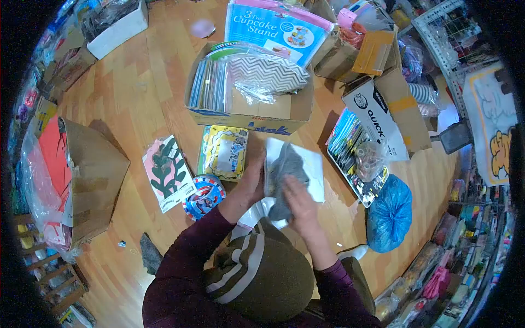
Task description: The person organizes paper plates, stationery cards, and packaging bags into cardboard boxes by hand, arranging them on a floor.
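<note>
My left hand (252, 174) grips the left edge of a flat white packet (314, 169), its fingers partly hidden behind it. My right hand (299, 203) presses a grey cloth (290, 164) against the packet's face and is slightly blurred. Left of my left hand lies a stack of yellow-bordered party plates (223, 153). Round plates with a red and blue superhero print (204, 197) sit just below that stack. Further left is a pink packet with a dark green cactus shape (167, 172).
An open cardboard box (246, 121) of flat packets stands ahead, with a blue cupcake stand package (276, 33) behind it. On the right are a box of magazine-like packets (355, 158) and a tied blue bag (389, 213). A large carton (95, 180) stands left; a shelf (448, 262) lines the right.
</note>
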Available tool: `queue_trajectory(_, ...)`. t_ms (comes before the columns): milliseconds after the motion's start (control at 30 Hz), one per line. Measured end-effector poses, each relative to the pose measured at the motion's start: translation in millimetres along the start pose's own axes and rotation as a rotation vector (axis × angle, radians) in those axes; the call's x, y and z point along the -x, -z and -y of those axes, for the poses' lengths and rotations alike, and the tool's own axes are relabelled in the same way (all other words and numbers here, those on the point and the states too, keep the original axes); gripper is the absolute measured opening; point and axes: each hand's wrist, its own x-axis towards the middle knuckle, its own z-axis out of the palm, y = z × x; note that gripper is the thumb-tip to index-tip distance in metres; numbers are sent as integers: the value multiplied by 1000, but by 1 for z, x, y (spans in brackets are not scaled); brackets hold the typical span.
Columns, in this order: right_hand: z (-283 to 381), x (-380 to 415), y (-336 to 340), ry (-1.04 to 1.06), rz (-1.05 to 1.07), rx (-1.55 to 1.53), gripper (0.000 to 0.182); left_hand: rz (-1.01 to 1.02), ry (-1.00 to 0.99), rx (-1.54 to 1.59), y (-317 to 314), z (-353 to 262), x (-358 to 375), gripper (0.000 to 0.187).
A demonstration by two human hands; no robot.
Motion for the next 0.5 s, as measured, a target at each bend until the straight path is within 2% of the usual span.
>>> queue_trajectory(67,19,2,-8,-1,174,-36,52,-171,62,-108,14,6,-2,46)
queue_trajectory(100,23,2,-11,-3,172,-36,52,-171,63,-110,12,11,3,46)
queue_trajectory(133,25,2,-14,-91,137,-52,54,-139,-59,-287,8,16,10,43)
queue_trajectory(167,26,2,-16,-180,102,-70,56,-149,-23,-361,5,16,14,39)
queue_trajectory(233,14,0,-23,-200,95,-33,59,-161,21,-439,-3,15,20,36)
queue_trajectory(300,0,-10,-26,-271,-50,74,63,-50,-21,-218,-4,23,16,36)
queue_trajectory(333,-4,-18,-19,-316,-90,74,63,54,85,90,34,40,-6,38)
queue_trajectory(367,-9,-25,-10,-365,-126,73,63,48,92,93,43,43,-10,38)
queue_trajectory(400,-28,-27,-7,-336,-217,94,61,72,-111,-442,50,45,-9,38)
queue_trajectory(433,-49,-23,-9,-325,-300,113,58,44,-96,-493,55,52,-4,39)
queue_trajectory(500,-97,-14,-17,-486,-400,17,50,-11,-62,-593,65,64,6,41)
